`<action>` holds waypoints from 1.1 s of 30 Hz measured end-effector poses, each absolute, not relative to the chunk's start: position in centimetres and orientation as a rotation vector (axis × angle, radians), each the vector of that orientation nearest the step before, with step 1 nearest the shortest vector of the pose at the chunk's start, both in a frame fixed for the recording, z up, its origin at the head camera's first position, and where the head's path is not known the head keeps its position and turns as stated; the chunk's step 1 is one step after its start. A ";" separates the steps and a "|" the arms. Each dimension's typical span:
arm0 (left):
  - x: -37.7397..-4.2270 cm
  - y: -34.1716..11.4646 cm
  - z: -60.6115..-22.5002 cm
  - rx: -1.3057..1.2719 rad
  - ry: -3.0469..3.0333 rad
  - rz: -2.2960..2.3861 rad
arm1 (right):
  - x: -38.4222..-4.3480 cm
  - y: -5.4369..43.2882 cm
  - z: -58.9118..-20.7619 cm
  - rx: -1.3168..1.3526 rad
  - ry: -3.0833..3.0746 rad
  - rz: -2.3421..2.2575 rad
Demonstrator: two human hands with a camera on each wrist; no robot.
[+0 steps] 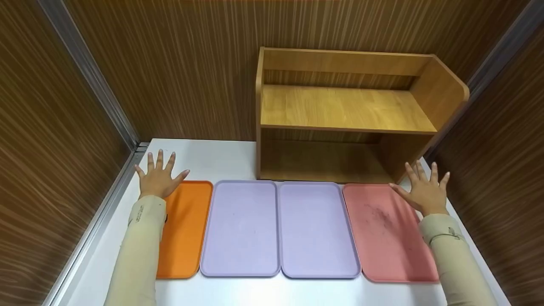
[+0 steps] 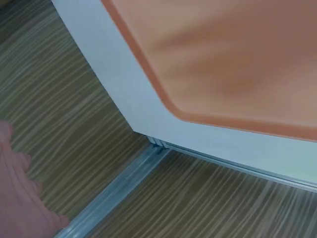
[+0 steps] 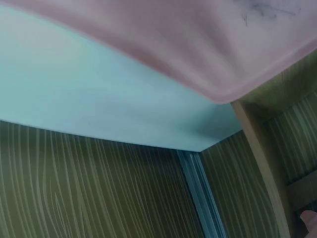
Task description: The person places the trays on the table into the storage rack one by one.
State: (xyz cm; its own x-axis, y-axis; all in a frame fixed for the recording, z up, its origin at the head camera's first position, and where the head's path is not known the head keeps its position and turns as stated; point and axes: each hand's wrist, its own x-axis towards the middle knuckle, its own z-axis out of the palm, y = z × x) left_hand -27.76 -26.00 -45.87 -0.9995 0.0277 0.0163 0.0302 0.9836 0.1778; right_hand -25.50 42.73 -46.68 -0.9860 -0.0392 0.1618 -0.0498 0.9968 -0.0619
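My left hand [image 1: 157, 180] is spread wide with nothing in it, over the far left corner of an orange tray [image 1: 187, 229]. On the other side my right hand [image 1: 425, 193], also spread and holding nothing, overlaps the far right edge of a pink tray [image 1: 382, 229] with dark smudges. Two lilac trays, one on the left [image 1: 241, 229] and one on the right [image 1: 318, 229], lie between them in a row. The left wrist view catches part of the left hand [image 2: 25, 193] at its lower left; only a fingertip [image 3: 310, 220] shows in the right wrist view.
A wooden two-level shelf [image 1: 348, 108] stands behind the trays, toward the right, with bare boards. The white table [image 1: 208, 157] is enclosed by wood-grain panels [image 1: 170, 63] on the left, back and right, with metal strips [image 1: 93, 76] at the corners.
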 end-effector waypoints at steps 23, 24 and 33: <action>-32.9 -16.4 -38.9 -0.143 -2.999 -0.520 | -28.7 45.4 -38.3 -0.147 -2.957 0.347; -33.1 -16.0 -38.6 -0.147 -2.996 -0.528 | -28.7 45.3 -38.0 -0.165 -2.959 0.359; -34.5 -13.0 -36.9 -0.170 -2.998 -0.572 | -30.1 44.8 -35.3 -0.290 -2.938 0.508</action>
State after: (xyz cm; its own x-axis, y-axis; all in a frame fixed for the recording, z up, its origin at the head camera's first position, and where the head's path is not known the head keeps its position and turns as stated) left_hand -34.52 -13.01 -36.91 -0.9902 0.0933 0.1041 0.1251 0.9238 0.3619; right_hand -30.06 44.82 -35.27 -0.9707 0.2138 0.1101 0.1643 0.9240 -0.3453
